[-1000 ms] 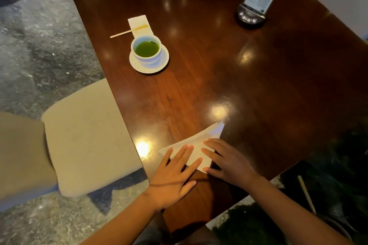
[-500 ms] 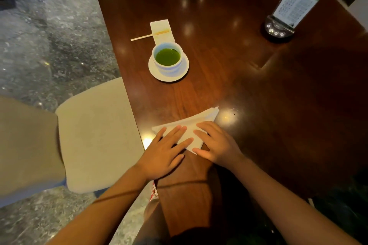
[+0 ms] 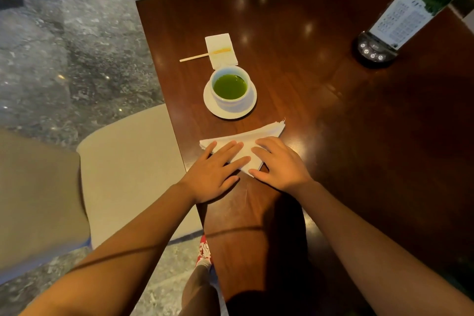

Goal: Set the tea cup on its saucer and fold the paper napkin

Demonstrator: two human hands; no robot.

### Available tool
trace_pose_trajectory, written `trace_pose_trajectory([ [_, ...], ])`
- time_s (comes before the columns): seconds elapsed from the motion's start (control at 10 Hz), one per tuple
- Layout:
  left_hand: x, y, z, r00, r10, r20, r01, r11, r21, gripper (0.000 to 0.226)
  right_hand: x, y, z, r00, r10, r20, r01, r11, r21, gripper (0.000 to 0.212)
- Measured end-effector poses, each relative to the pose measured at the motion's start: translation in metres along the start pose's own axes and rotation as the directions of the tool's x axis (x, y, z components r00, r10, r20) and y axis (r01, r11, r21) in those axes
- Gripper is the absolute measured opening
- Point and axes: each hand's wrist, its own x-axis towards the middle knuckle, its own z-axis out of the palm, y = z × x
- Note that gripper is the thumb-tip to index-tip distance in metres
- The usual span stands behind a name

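Note:
A white tea cup (image 3: 230, 100) full of green tea stands upright on its white saucer (image 3: 214, 108) near the table's left edge. Just in front of it lies the white paper napkin (image 3: 259, 134), folded into a triangle with its point toward the right. My left hand (image 3: 216, 172) lies flat on the napkin's left half, fingers spread. My right hand (image 3: 278, 164) presses flat on its right half and near corner. Both palms cover much of the paper.
The dark wooden table (image 3: 333, 115) also carries a small white paper (image 3: 221, 50) with a wooden pick (image 3: 195, 57) across it behind the cup, and a menu stand (image 3: 400, 20) at the far right. A beige chair seat (image 3: 128, 169) stands left of the table.
The view has shifted, so the table and the cup sit lower and more central. My hands stay flat on the folded napkin, a little closer to the saucer.

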Motion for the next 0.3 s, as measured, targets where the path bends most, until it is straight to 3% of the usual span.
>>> trace_pose_trajectory([
  [0.2,0.001,-0.003,-0.002,0.999,0.018,0.042,-0.018,1.0,-0.001,0.056,0.0,-0.007,-0.023,0.98,0.137,0.146,-0.154,0.982,0.111,0.046],
  [0.3,0.002,-0.001,-0.004,0.999,-0.006,0.05,0.008,0.999,-0.032,0.063,-0.005,-0.007,-0.064,0.965,0.242,-0.101,-0.2,0.928,0.315,0.034],
])
